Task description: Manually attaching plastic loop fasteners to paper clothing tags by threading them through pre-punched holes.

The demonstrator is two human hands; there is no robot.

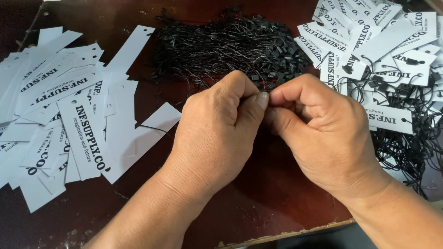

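Both hands pinched together: left hand and right hand on a thin black string below the string bundle. Strung tags piled right of the bundle, unstrung tags left, so roughly half remain

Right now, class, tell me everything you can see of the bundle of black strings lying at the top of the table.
The bundle of black strings is a dense, tangled heap of thin dark cords, many ending in small black fasteners that look like plastic, gathered mostly on its right side. It lies flat on the dark red table, between two spreads of white paper tags. Loose strands fray out along its lower edge, just above the left hand and right hand, whose fingertips are pinched together.
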